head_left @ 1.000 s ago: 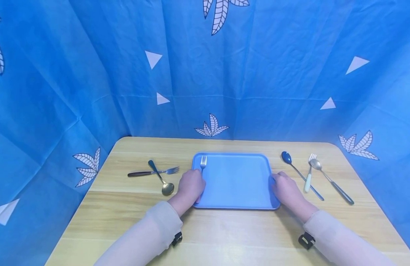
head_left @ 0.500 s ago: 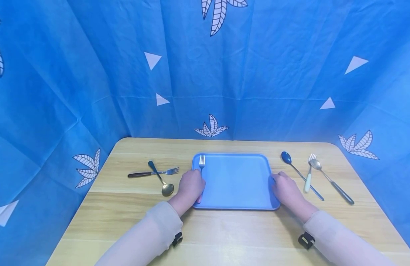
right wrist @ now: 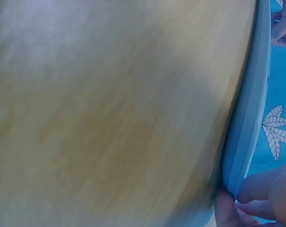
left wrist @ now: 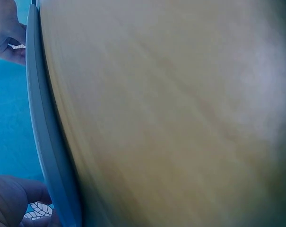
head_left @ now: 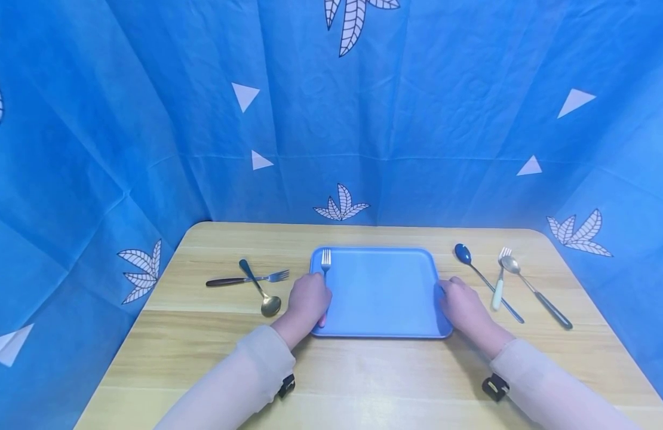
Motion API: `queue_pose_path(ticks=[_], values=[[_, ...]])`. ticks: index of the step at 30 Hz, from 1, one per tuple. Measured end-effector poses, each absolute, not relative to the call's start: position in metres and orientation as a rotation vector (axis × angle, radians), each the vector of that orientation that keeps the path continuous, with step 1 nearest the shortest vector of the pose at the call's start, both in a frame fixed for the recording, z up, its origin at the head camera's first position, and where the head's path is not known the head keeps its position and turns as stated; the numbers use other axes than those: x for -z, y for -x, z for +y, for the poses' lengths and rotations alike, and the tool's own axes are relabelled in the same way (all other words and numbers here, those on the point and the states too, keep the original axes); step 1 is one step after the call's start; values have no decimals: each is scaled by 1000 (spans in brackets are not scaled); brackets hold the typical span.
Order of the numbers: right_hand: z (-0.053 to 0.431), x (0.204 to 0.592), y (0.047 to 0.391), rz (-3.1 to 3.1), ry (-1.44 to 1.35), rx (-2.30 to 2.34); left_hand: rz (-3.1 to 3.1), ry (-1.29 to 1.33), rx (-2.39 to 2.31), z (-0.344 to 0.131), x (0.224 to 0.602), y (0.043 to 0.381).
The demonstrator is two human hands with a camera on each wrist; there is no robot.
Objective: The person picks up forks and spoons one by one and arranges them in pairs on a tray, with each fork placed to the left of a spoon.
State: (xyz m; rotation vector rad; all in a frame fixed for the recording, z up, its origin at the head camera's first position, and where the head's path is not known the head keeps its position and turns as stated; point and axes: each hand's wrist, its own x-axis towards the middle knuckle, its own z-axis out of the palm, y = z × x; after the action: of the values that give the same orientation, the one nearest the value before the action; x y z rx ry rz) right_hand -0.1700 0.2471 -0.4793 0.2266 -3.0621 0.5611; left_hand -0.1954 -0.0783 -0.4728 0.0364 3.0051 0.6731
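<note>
A blue rectangular tray (head_left: 385,292) sits on the wooden table in the head view, with a hand at each short side. My left hand (head_left: 310,301) grips its left rim, fingers curled at the edge. Along that side inside the tray lies a fork (head_left: 325,260), tines away from me; the left hand covers its middle, and a pink end peeks out below. At the opposite rim, my right hand (head_left: 463,307) pinches the tray, thumb and fingers on either side of the edge in the right wrist view. Both wrist views show the tray's side wall (right wrist: 247,109) low over the tabletop.
Left of the tray, a dark-handled fork (head_left: 226,281) crosses a gold spoon (head_left: 270,306). On the right lie a dark blue spoon (head_left: 463,254), a fork with a pale green handle (head_left: 497,295) and a grey-handled spoon (head_left: 552,310). A blue curtain (head_left: 321,119) hangs behind the table (head_left: 385,388).
The fork in the tray has swung slightly, its tines shifting a little left, and its pink end shows more clearly. Both hands and the tray have stayed in place.
</note>
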Motion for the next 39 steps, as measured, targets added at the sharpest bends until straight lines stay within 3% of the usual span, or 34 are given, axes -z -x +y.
queue_pose_path(ticks=[39], values=[[247,480,170,-3066,-212,-573,3040,-146,-678,-82,473,190]])
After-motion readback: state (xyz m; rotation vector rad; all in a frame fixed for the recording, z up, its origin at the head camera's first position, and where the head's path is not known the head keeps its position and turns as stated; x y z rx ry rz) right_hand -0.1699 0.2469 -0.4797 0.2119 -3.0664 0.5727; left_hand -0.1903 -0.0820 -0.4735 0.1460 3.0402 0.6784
